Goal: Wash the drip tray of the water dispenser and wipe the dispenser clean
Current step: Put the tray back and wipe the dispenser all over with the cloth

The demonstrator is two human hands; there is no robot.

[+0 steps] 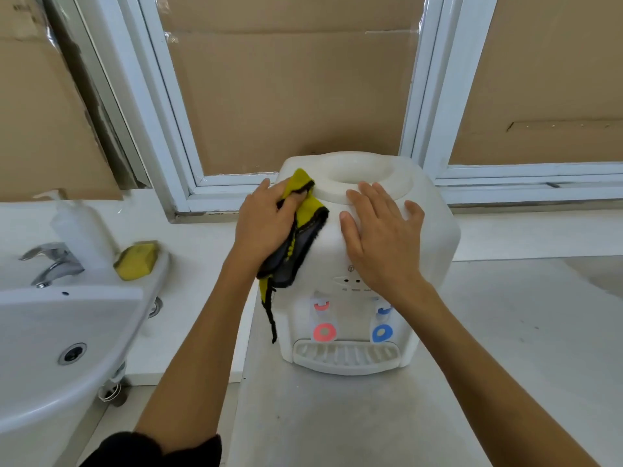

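From the head camera, a white plastic tabletop water dispenser point(367, 251) is standing on a pale grey worktop point(505, 348), its back toward a white-framed window point(175, 136) blocked with brown cardboard. The left hand point(266, 224) is gripping a yellow and dark grey cleaning cloth point(300, 230) with curled fingers and pressing it against the dispenser's top left corner, a frayed dark strip of the cloth hanging down the left side. The right hand point(381, 237) is lying flat on the dispenser's top front, fingers straight and spread, holding nothing. The white slotted drip tray point(345, 357) is sitting in place at the dispenser's near base, below the red tap point(324, 332) and blue tap point(382, 333). To the left, a white ceramic sink point(50, 348) is carrying a chrome tap point(54, 262), a yellow sponge point(136, 259) and a blurred white pump bottle point(79, 227).
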